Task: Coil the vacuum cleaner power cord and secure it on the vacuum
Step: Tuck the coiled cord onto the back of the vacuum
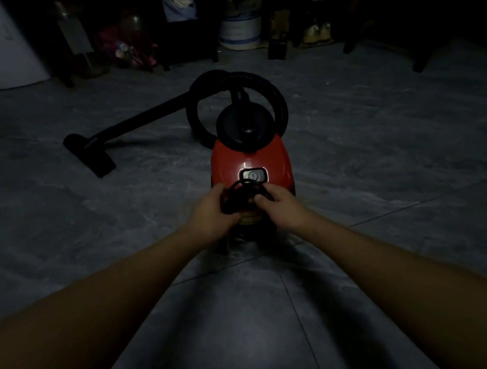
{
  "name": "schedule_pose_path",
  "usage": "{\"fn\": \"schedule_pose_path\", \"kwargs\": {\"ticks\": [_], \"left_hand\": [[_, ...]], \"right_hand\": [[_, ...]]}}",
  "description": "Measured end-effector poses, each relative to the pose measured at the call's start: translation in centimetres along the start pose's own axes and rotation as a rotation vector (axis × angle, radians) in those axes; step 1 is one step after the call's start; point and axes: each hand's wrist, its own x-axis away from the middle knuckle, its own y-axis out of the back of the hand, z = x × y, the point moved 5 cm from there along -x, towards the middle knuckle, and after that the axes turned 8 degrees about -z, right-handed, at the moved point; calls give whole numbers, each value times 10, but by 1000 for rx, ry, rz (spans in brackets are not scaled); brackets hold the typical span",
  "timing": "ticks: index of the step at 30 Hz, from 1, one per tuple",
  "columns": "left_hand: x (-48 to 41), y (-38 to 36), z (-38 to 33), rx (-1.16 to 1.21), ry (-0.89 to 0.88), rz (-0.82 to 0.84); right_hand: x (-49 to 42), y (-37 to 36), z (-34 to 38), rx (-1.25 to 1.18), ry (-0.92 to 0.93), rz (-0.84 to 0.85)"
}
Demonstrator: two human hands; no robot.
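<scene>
While both hands gather the power cord into a small black coil just above the near end of the red vacuum, the step in hand appears to be closing the bundle and seating it on the machine. It would go best if one hand clamps all the loops together at one side as the other tucks the loose end, with the loops kept even and untwisted; the power switch lies just beyond the coil and should not be pressed. No hook or clip for the cord can be made out in the dim light. Both forearms reach forward, nearly straight, and converge on the vacuum. The left hand curls its fingers round the coil's left side; the right hand pinches its right side between thumb and fingers.
</scene>
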Motion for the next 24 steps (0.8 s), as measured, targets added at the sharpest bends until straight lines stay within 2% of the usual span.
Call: {"fn": "schedule_pose_path", "kwargs": {"ticks": [5, 8, 12, 19, 24], "left_hand": [[-7, 4, 7, 63, -4, -47], [-5, 2, 15, 70, 80, -52], [-5, -4, 15, 73, 126, -43], [-1, -10, 21, -36, 170, -67], [3, -13, 18, -88, 138, -100]], "right_hand": [[3, 4, 3, -62, 9, 17], [6, 7, -4, -18, 16, 16], [2, 13, -11, 119, 64, -141], [6, 10, -11, 461, 92, -255], [8, 11, -16, 492, 92, -296]]}}
